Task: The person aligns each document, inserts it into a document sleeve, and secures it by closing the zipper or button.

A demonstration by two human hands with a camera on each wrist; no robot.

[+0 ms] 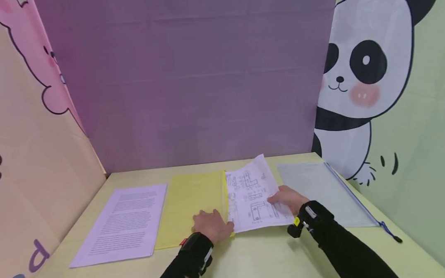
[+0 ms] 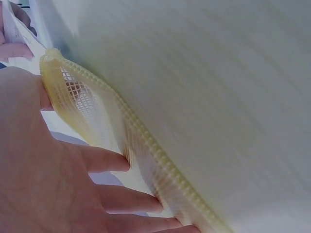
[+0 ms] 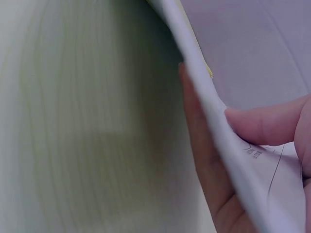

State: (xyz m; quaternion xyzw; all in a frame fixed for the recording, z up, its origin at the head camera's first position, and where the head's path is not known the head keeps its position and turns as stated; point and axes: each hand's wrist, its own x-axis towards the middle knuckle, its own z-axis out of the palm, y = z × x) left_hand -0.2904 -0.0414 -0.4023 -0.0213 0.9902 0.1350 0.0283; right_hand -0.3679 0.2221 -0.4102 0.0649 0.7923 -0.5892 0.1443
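Observation:
A yellow mesh zip pouch point(image 1: 188, 202) lies flat mid-table. My left hand point(image 1: 211, 226) holds its right zipper edge point(image 2: 146, 141), fingers point(image 2: 112, 162) inside the lifted opening. My right hand point(image 1: 286, 198) pinches a thin stack of white sheets with printed line drawings point(image 1: 251, 191), thumb point(image 3: 262, 124) on top and fingers point(image 3: 204, 165) beneath. The sheets' left edge meets the pouch's open side; their far corner is raised off the table. The sheet edge point(image 3: 214, 116) fills the right wrist view.
A stack of printed text pages point(image 1: 123, 222) lies left of the pouch. A translucent grey zip pouch point(image 1: 318, 188) with a blue zipper pull point(image 1: 388, 231) lies at the right. The pale wooden table point(image 1: 265, 257) is enclosed by cartoon-printed panels on three sides.

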